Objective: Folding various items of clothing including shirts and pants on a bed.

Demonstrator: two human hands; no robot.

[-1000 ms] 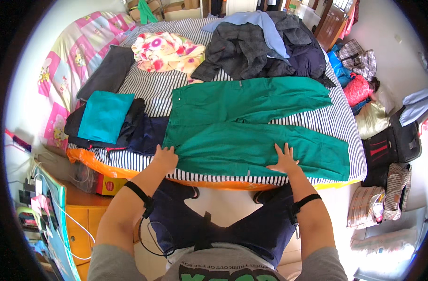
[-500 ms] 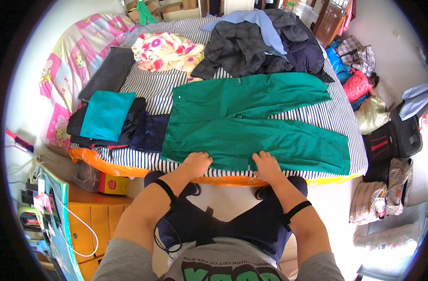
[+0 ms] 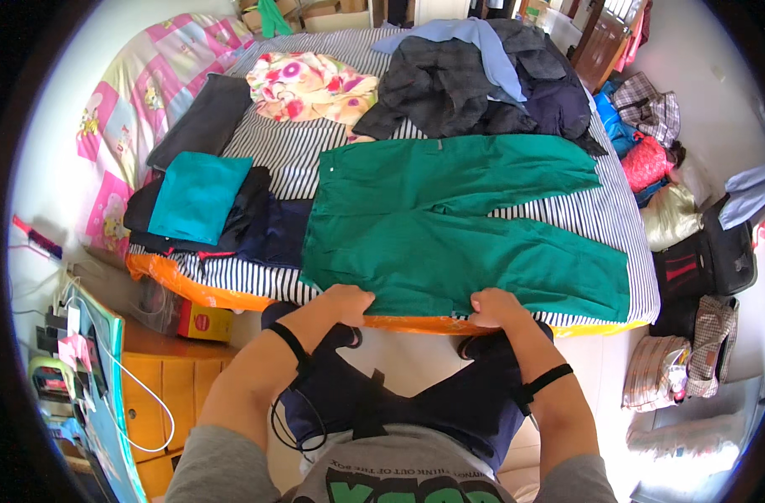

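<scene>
A pair of green trousers (image 3: 399,226) lies spread flat on the bed, waistband to the left and both legs pointing right. My left hand (image 3: 347,303) is closed on the near edge of the trousers, between the waistband and the middle. Farther right along that same edge, my right hand (image 3: 496,308) also grips the cloth with curled fingers. The fingertips of both hands are partly hidden. Left of the waistband, a folded teal garment (image 3: 200,198) rests on a stack of dark folded clothes (image 3: 261,220).
Striped bedding (image 3: 269,159) covers the bed. Behind the trousers lie a floral cloth (image 3: 311,88) and a heap of dark and light-blue clothes (image 3: 449,80). A wooden cabinet (image 3: 169,394) stands at the near left. Bags (image 3: 659,365) crowd the floor at right.
Both hands have closed on the near edge of the trousers, where the fingers lay flatter before. That edge has shifted slightly toward me. The view has moved a little.
</scene>
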